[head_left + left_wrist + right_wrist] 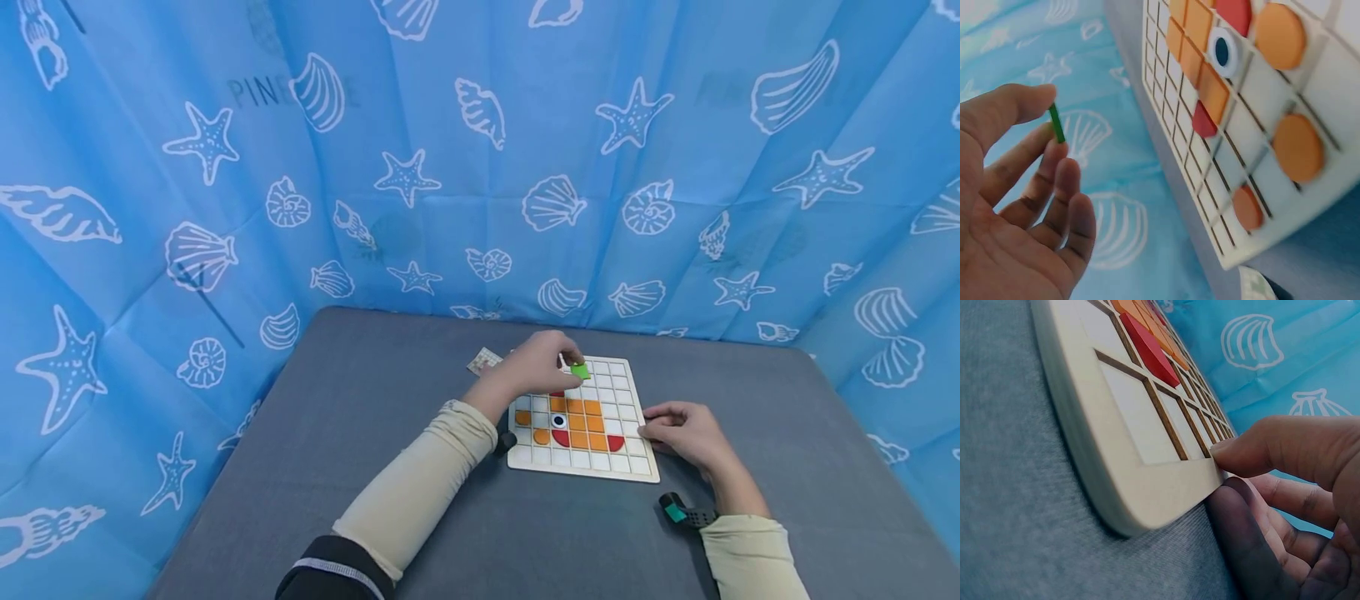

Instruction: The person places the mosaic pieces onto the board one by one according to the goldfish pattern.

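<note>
My left hand (536, 367) pinches a thin green square tile (581, 372) between thumb and fingertips, above the far part of the white grid board (647, 463). In the left wrist view the tile (1057, 123) is seen edge-on, the other fingers loosely bent below it. Orange squares (577, 422), orange round tiles (542, 436), red tiles (616, 442) and an eye tile (558, 421) sit in the board's cells. At the board's right edge, my right hand (690, 433) grips the rim, thumb (1241, 453) on top and a finger against the side.
A small patterned card (483, 361) lies at the board's far left, partly behind the left arm. The board rests on a grey cloth-covered table (420, 500). Behind hangs a blue curtain (450, 233) with white shells and starfish. A black wrist device (678, 508) is on the right wrist.
</note>
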Demonstrator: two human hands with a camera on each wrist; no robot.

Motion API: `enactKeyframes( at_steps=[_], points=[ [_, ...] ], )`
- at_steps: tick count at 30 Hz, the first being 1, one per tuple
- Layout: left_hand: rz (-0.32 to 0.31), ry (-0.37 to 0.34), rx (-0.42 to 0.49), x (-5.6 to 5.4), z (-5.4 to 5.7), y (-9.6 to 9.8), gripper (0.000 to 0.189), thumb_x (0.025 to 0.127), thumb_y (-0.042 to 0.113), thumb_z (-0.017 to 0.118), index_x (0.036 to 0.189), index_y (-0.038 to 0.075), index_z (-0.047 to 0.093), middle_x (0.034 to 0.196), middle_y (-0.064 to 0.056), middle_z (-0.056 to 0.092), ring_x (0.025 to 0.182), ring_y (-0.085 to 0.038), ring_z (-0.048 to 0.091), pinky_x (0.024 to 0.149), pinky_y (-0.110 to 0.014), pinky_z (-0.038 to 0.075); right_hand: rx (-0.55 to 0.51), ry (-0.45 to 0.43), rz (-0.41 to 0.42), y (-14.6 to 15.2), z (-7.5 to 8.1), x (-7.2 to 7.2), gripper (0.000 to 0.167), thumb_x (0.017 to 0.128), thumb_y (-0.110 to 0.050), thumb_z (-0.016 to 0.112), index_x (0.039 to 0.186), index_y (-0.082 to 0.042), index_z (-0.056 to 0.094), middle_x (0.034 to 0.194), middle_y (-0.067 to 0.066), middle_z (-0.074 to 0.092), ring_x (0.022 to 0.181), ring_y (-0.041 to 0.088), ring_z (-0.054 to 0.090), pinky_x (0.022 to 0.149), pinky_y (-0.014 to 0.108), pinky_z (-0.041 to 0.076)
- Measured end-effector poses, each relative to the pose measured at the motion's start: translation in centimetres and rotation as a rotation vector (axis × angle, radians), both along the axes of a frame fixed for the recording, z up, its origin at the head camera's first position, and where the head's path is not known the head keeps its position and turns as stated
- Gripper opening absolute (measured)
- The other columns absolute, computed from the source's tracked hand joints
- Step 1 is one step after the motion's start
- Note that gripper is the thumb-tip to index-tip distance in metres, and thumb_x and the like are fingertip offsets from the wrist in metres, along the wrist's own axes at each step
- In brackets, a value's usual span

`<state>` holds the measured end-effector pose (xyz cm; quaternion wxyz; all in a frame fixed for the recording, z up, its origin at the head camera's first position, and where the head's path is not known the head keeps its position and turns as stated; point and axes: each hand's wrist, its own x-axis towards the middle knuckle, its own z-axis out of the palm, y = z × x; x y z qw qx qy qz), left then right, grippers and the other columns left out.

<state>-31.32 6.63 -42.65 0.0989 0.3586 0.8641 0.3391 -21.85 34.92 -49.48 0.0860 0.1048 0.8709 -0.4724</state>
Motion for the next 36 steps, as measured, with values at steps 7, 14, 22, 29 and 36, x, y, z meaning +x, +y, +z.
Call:
enactKeyframes(
  at_steps=[7, 14, 22, 29, 36],
  points=[
    [0.027, -0.082, 0.031, -2.0, -0.2, 3.3, 0.021, 0.099, 0.015, 0.075, 0.118, 0.006, 0.079, 0.116, -0.005, 0.075, 0.113, -0.017, 0.067, 0.094, -0.022, 0.054, -0.006, 0.002, -0.002, 0.2, -0.2, 0.1, 0.047, 0.093, -0.014, 0.080, 0.130, 0.011, 0.065, 0.095, 0.006, 0.078, 0.082, 0.012, 0.071, 0.072, 0.029, 0.064],
    [0.099, -0.111, -0.049, -2.6, -2.8, 5.1, 0.028, 0.096, 0.013, 0.075, 0.124, 0.006, 0.077, 0.122, -0.007, 0.074, 0.110, -0.016, 0.066, 0.093, -0.025, 0.054, -0.017, -0.010, -0.016, -0.1, -0.4, 0.3, 0.045, 0.093, -0.011, 0.079, 0.130, 0.011, 0.066, 0.093, 0.006, 0.076, 0.080, 0.011, 0.071, 0.070, 0.029, 0.064],
    [0.150, -0.155, -0.091, -2.8, -4.7, 7.1, 0.036, 0.095, 0.014, 0.076, 0.130, 0.010, 0.075, 0.128, -0.002, 0.073, 0.109, -0.011, 0.065, 0.092, -0.026, 0.056, -0.011, -0.002, -0.018, -0.1, -0.3, 0.3, 0.045, 0.093, -0.011, 0.080, 0.130, 0.012, 0.066, 0.093, 0.008, 0.076, 0.079, 0.011, 0.071, 0.069, 0.029, 0.063],
    [0.164, -0.157, -0.131, -3.1, -6.1, 8.5, 0.026, 0.092, 0.012, 0.076, 0.118, 0.014, 0.079, 0.118, 0.004, 0.073, 0.091, -0.010, 0.060, 0.077, -0.024, 0.052, -0.008, 0.012, -0.015, -0.2, -0.6, 0.2, 0.045, 0.093, -0.012, 0.079, 0.129, 0.011, 0.066, 0.094, 0.008, 0.076, 0.081, 0.012, 0.072, 0.071, 0.029, 0.064],
    [0.181, -0.108, -0.137, -3.3, -6.4, 9.2, 0.021, 0.094, 0.017, 0.077, 0.115, 0.013, 0.079, 0.115, 0.005, 0.072, 0.090, -0.011, 0.060, 0.078, -0.024, 0.052, -0.017, 0.008, -0.017, 0.0, 0.0, 0.0, 0.046, 0.093, -0.011, 0.080, 0.130, 0.011, 0.066, 0.093, 0.006, 0.077, 0.080, 0.011, 0.072, 0.070, 0.030, 0.064]
  ],
)
